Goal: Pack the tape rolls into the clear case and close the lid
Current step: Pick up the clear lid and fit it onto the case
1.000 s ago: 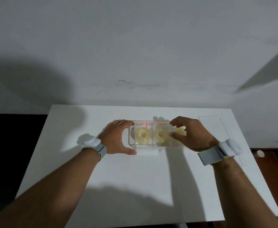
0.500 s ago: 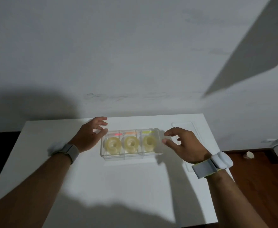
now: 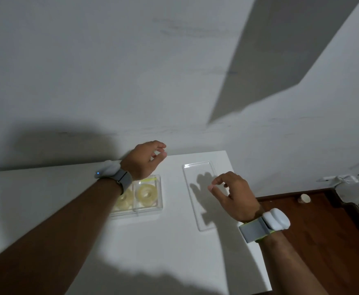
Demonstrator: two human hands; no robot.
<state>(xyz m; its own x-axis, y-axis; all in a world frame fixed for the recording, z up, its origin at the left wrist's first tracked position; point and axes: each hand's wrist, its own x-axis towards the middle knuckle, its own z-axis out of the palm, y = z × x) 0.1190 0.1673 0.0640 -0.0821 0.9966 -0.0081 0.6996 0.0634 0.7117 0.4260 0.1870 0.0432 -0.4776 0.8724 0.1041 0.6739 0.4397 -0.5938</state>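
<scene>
The left hand [image 3: 144, 160] is hovering released, fingers loosely curled, over the far edge of the white bench [image 3: 153, 241]; half a second ago it was resting against the left end of the clear case [image 3: 148, 201], and its forearm is now crossing over that end and hiding part of the case. Two yellowish tape rolls [image 3: 145, 191] are showing inside, a third probably sitting under the arm, so packing is looking finished. To the right, well apart from the case, the clear lid [image 3: 197, 179] is lying flat on the bench. The right hand [image 3: 232, 194], earlier beside the case, is now hanging empty over the lid, thumb and fingers parting as if to pick it up. Nothing is lying between lid and case; only the left forearm is standing in the way.
</scene>
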